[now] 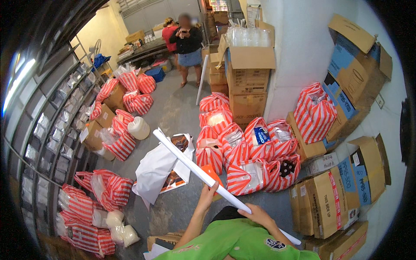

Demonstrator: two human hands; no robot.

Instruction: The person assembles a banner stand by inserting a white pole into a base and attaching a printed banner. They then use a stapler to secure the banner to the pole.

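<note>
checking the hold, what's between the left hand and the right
In the head view, the white roll runs from left hand to right hand.

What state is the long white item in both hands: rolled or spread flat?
Rolled: the white item forms a long, narrow tube held by the left hand and right hand.

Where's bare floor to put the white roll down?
Grey floor shows between the white jug and slim white pole, and below the white sheet, left of the left forearm. Crowded: right of the held roll, striped bags pack near brown boxes; more bags crowd the left side.
</note>
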